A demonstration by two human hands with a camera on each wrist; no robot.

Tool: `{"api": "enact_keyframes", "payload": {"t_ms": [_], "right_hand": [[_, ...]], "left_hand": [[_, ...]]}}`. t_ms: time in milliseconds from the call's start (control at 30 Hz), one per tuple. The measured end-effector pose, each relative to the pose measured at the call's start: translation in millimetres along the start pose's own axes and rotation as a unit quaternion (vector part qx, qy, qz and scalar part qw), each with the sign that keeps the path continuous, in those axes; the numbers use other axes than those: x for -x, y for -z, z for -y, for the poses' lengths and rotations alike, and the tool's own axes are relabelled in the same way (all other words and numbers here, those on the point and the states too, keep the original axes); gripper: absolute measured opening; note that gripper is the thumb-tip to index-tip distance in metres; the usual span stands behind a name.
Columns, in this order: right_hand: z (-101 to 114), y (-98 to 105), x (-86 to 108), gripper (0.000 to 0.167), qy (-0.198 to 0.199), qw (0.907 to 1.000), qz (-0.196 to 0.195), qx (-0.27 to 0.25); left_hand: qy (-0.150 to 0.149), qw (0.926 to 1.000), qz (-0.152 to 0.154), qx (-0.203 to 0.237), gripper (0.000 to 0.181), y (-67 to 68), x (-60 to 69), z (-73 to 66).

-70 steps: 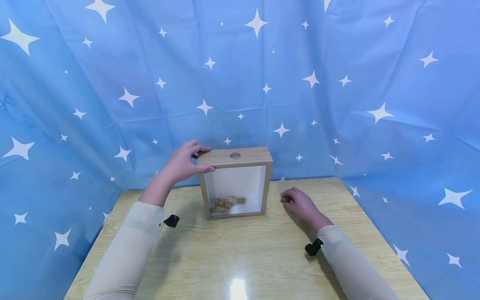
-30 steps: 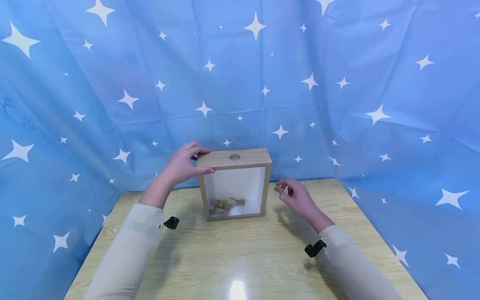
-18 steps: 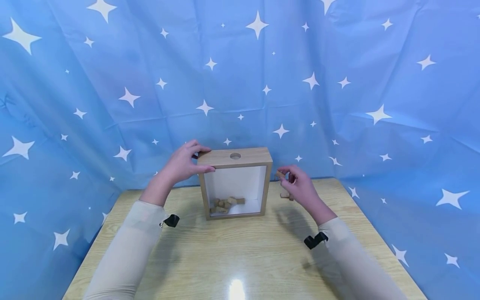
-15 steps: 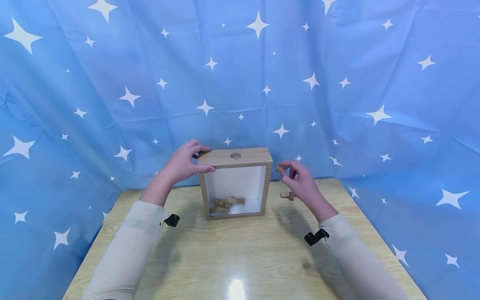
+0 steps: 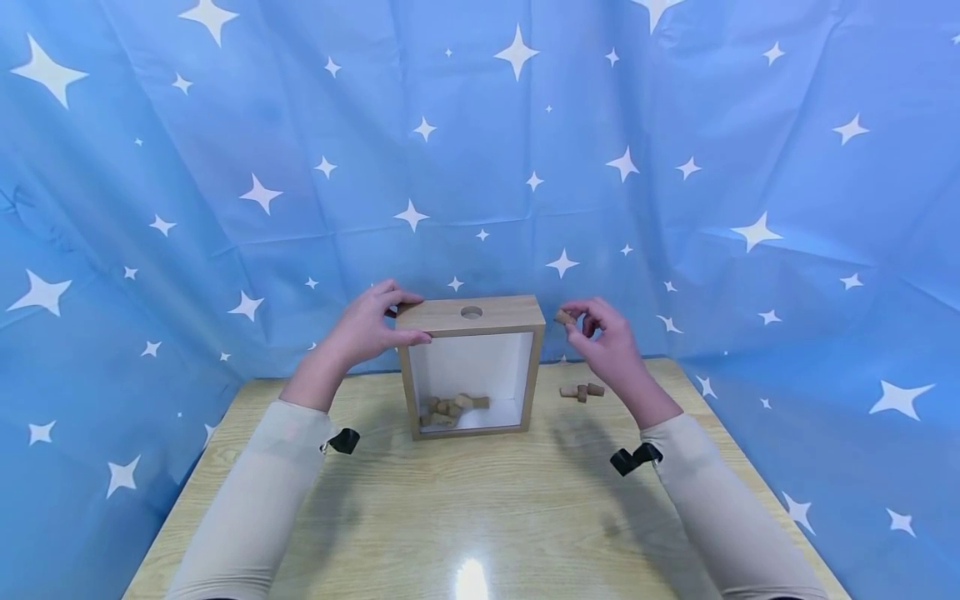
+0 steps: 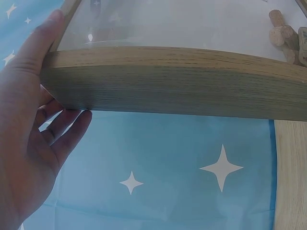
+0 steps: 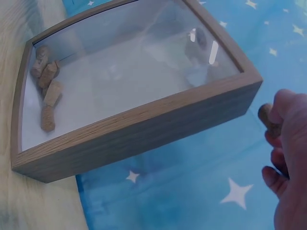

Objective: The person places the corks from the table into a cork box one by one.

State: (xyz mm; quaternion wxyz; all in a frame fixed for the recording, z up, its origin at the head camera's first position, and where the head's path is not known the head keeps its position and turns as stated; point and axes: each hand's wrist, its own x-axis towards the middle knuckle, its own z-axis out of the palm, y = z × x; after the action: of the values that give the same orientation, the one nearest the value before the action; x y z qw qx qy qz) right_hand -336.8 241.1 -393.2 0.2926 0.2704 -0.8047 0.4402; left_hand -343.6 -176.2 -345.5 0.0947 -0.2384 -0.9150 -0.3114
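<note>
Right hand [image 5: 609, 337]: right of centre in the head view, its grip clamped on one cork between thumb and fingers.
Held cork [image 5: 565, 317]: off the table [image 5: 450, 508], just beside the upper right corner of the box [image 5: 510, 312] but apart from it.
Left hand [image 5: 369, 327]: left of centre, its grip clamped on the box's upper left corner, thumb at the front edge, fingers behind.
Box hole [image 5: 472, 312]: round, in the top face, near the middle of the frame.
Corks inside [image 5: 447, 408]: loosely heaped at the box's lower left.
Loose corks [image 5: 582, 393]: three on the table, right of the box.
Step in hand: probably the carry from table to hole, with the left hand steadying the box.
Next move: seems to call for shifting the cork leftward over the hole, end down, then releasing.
</note>
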Motion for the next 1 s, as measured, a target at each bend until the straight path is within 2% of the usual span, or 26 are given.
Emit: {"api": "enact_keyframes", "payload": {"t_ms": [367, 633, 1000], "right_hand": [[12.0, 1.3, -14.5, 0.028, 0.032, 0.9995, 0.0, -0.006], [22.8, -4.7, -23.1, 0.026, 0.038, 0.9992, 0.006, -0.013], [40.0, -14.3, -36.4, 0.021, 0.055, 0.9972, 0.041, -0.029]], "left_hand": [[0.001, 1.0, -0.003, 0.001, 0.072, -0.8, 0.4, 0.0], [0.003, 1.0, 0.0, 0.003, 0.08, -0.7, 0.0, 0.6], [-0.005, 1.0, -0.007, -0.002, 0.075, -1.4, 0.2, 1.1]]}}
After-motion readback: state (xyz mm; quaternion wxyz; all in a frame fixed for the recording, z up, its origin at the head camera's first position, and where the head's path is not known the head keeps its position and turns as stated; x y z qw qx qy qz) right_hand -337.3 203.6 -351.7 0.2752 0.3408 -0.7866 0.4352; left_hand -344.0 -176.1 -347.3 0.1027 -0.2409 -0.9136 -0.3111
